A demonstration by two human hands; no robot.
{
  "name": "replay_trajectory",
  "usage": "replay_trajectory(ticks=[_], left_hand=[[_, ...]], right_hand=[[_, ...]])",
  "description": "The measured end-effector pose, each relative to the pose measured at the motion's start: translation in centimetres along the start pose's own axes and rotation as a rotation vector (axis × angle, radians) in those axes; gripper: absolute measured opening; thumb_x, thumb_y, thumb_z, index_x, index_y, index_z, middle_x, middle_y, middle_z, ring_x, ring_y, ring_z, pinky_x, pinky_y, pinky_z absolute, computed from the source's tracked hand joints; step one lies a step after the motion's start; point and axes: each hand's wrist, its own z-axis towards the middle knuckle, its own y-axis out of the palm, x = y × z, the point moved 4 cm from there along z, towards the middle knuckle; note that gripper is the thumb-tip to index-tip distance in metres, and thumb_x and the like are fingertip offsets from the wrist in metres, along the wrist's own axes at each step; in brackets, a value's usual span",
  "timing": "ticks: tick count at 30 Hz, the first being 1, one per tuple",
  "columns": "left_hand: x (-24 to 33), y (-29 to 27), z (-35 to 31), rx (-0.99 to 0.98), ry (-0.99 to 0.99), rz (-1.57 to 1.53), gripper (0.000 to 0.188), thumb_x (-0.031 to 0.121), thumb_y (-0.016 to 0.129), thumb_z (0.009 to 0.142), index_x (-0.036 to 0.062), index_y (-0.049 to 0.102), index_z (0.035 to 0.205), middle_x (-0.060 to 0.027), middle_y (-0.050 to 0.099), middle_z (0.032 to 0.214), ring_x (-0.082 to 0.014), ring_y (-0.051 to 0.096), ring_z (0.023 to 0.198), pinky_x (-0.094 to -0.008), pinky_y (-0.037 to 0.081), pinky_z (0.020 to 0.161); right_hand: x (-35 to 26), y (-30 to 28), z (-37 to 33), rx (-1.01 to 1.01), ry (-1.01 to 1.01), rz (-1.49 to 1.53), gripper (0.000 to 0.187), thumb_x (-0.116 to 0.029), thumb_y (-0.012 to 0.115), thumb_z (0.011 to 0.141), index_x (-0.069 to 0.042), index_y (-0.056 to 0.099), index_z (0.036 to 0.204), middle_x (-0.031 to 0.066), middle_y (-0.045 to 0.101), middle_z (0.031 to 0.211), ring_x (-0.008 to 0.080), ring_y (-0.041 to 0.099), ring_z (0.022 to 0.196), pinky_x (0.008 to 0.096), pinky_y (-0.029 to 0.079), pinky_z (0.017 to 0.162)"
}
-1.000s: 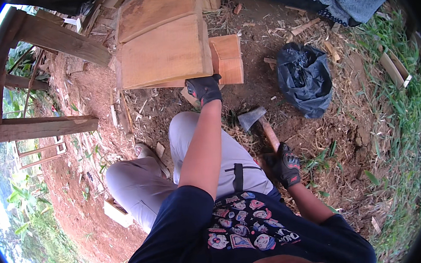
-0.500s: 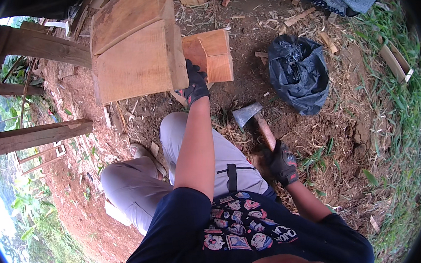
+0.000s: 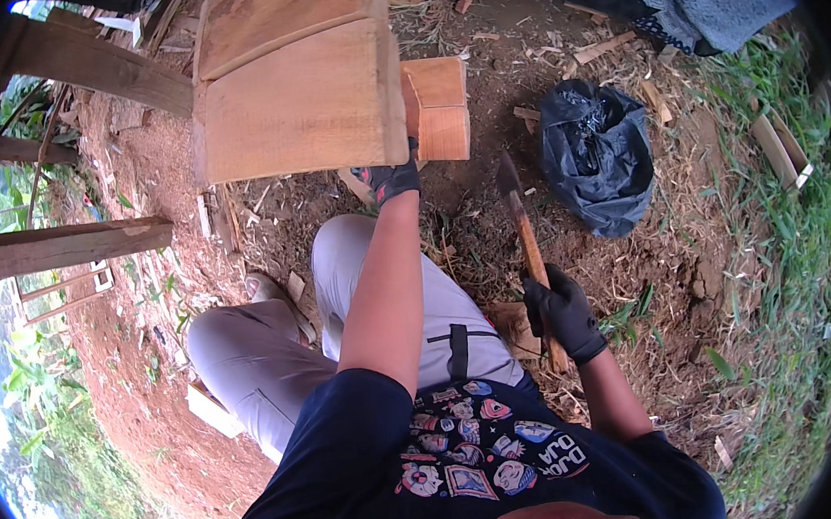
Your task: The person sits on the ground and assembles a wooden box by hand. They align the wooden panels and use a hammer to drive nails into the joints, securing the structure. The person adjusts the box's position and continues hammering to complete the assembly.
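Timber comes first: a big pale squared wooden block [image 3: 299,116] stands on the red earth ahead of our knees, and our black-gloved left hand [image 3: 391,178] presses against its lower right corner. Our gloved right hand [image 3: 564,316] is clenched around the wooden handle of a hatchet [image 3: 523,220], blade pointing away. A smaller orange wood piece [image 3: 440,109] sits just behind; a crumpled black plastic bag [image 3: 596,155] lies right.
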Motion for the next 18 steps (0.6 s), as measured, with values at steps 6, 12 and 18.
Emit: replay_trajectory(ticks=[6, 12, 18], left_hand=[[-2.5, 0.7, -1.5, -0.023, 0.129, 0.388, 0.037, 0.025, 0.076, 0.089, 0.0076, 0.070, 0.120, -0.0143, 0.070, 0.106, -0.0335, 0.066, 0.095, -0.0433, 0.054, 0.077], [8.4, -0.1, -1.5, -0.028, 0.071, 0.487, 0.029, 0.027, 0.077, 0.087, 0.0082, 0.077, 0.109, -0.0165, 0.076, 0.102, -0.0372, 0.074, 0.099, -0.0493, 0.057, 0.084], [6.4, -0.8, -0.8, -0.029, -0.209, 0.335, 0.024, 0.030, 0.067, 0.099, 0.0115, 0.080, 0.105, -0.0140, 0.077, 0.086, -0.0354, 0.076, 0.082, -0.0479, 0.058, 0.080]], right_hand=[[-5.7, 2.4, 1.9, -0.003, -0.260, -0.208, 0.032, -0.030, 0.060, 0.111, -0.002, 0.064, 0.127, -0.0029, 0.059, 0.075, 0.0089, 0.056, 0.061, 0.0298, 0.046, 0.055], [-12.0, 6.8, 4.4, 0.036, -0.404, -0.471, 0.038, -0.039, 0.060, 0.110, -0.002, 0.067, 0.111, 0.0012, 0.063, 0.069, 0.0117, 0.060, 0.055, 0.0316, 0.046, 0.051], [-13.2, 10.1, 9.1, -0.052, -0.474, -0.460, 0.042, -0.042, 0.060, 0.110, -0.002, 0.071, 0.111, 0.0061, 0.066, 0.074, 0.0140, 0.062, 0.055, 0.0314, 0.049, 0.052]])
